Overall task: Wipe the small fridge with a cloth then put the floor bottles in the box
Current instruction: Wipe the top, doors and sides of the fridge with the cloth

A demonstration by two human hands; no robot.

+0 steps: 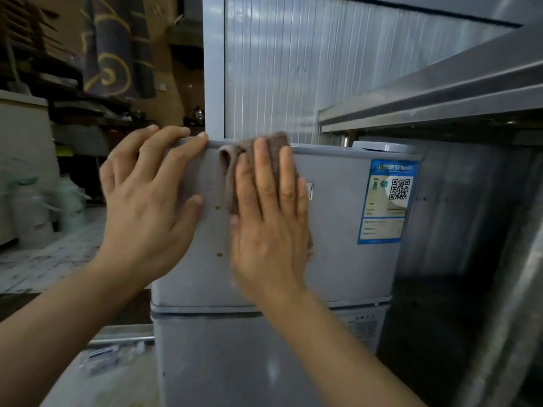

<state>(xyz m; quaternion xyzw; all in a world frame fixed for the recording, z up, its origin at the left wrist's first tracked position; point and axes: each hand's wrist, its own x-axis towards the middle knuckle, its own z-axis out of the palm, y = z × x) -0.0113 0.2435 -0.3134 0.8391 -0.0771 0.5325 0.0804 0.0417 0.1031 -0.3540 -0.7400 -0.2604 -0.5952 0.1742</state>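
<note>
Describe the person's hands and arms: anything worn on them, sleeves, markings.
Both forearms are bare, with no sleeve in view. The left hand seems to wear a thin ring on one finger; it is too small to be sure. The right hand shows no ring, glove or watch.

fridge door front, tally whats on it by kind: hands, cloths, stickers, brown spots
hands: 2, the left hand resting on the top edge of the fridge door and the right hand pressing the cloth
cloths: 1, a brown cloth
stickers: 1, a blue label with a QR code
brown spots: 2, upper spot and lower spot
total: 6
</note>
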